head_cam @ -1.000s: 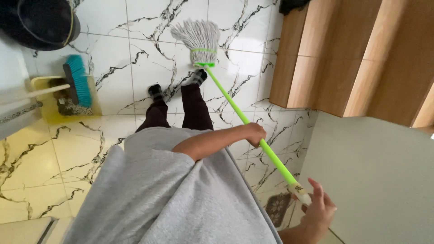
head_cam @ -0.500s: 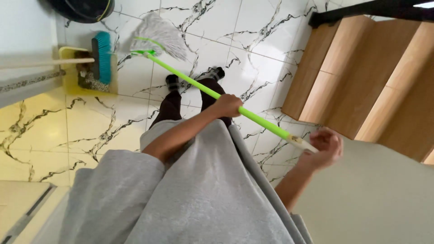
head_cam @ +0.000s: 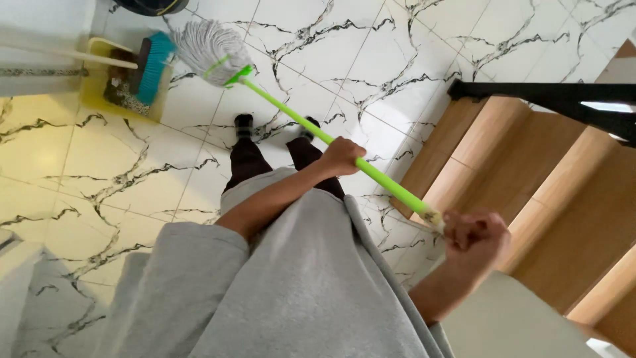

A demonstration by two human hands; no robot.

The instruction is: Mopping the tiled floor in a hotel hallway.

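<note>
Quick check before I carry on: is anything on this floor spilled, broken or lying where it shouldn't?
Nothing stands out. The mop head rests on the marble tiles, its green handle gripped by left hand and right hand. The yellow dustpan holds debris and the teal brush; no spill shows.

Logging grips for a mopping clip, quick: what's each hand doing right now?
Left hand: closed around the green mop handle, midway.
Right hand: closed on the handle's top end.
</note>
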